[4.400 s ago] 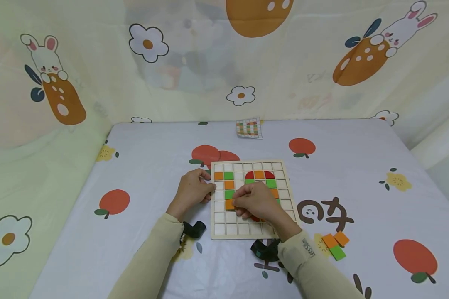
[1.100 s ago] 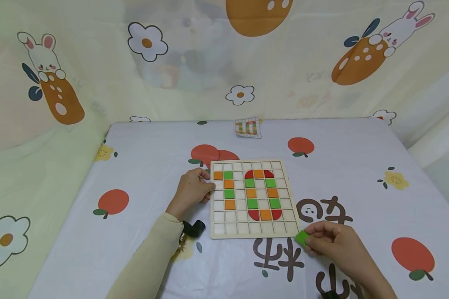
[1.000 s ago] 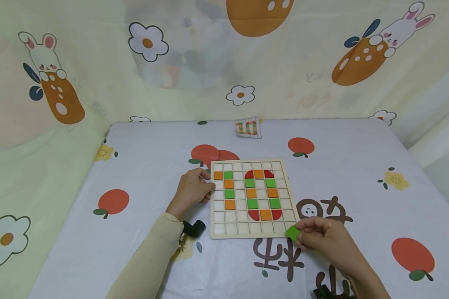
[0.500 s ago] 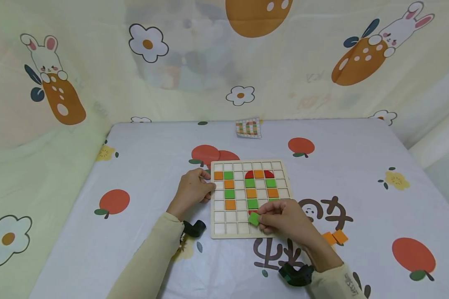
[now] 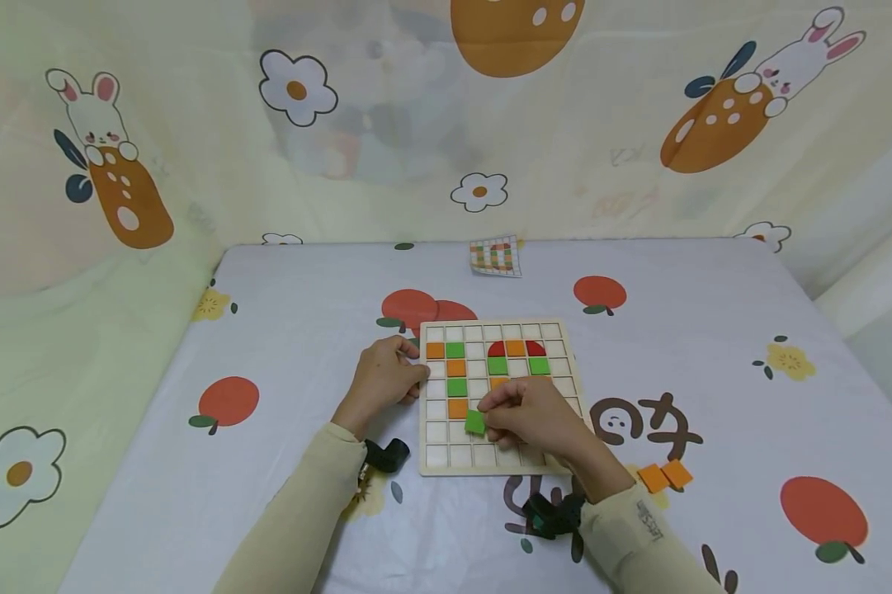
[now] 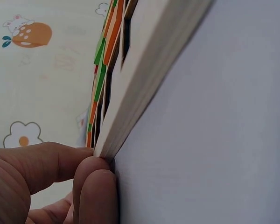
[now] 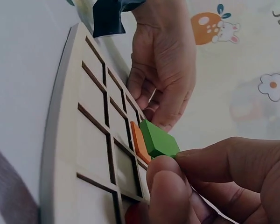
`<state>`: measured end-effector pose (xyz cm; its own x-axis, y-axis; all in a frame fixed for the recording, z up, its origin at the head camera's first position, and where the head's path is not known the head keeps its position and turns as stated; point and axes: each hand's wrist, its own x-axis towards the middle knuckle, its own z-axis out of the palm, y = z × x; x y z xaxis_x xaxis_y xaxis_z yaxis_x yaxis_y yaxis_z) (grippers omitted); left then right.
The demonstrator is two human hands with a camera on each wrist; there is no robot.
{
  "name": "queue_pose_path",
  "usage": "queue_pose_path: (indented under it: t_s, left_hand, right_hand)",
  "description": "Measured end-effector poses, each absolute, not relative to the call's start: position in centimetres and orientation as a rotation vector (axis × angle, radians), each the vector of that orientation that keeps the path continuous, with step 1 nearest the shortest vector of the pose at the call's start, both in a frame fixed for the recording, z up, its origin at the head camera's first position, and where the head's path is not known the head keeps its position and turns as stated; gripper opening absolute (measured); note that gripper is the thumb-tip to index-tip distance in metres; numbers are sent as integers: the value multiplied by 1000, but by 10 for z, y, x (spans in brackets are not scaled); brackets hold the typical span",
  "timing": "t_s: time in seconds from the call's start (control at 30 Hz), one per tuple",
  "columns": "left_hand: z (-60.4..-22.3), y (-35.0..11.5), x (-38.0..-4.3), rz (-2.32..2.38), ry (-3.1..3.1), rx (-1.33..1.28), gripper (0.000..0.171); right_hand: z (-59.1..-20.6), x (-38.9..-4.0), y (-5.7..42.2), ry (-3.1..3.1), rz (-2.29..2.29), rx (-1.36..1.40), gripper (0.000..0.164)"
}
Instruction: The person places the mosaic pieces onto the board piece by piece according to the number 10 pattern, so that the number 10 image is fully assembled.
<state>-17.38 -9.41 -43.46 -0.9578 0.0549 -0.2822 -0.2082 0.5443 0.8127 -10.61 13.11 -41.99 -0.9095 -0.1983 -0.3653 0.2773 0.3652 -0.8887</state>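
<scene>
My right hand [image 5: 538, 417] pinches a green square tile [image 5: 475, 422] between thumb and fingers, over the lower middle of a wooden grid board [image 5: 436, 454]. In the right wrist view the green tile [image 7: 159, 140] is tilted and overlaps an orange tile [image 7: 139, 142] lying in a cell. With thumb and fingertips my left hand [image 5: 382, 375] grips the board's left edge, and the left wrist view shows them at the board's corner [image 6: 105, 149]. Orange and green tiles and red rounded pieces fill some cells. The right hand hides several of them.
Two loose orange tiles [image 5: 664, 476] lie on the patterned tablecloth [image 5: 713, 330] right of the board. Behind the board, near the table's far edge, is a small card [image 5: 495, 256] with a coloured grid pattern. A printed curtain [image 5: 386, 198] hangs behind the table.
The green tile has left the loose pile at the right, and the right hand has carried it leftward over the board, beside the lowest orange tile. The left hand stays at the board's edge.
</scene>
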Motion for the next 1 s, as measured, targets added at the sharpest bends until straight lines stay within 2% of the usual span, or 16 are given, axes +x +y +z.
queue_pose_path:
  t_s: [1.0]
  left_hand:
    - [-435, -95, -173, 1404, 2495, -121, 23]
  right_hand:
    - [-420, -113, 117, 2319, -1413, -110, 6]
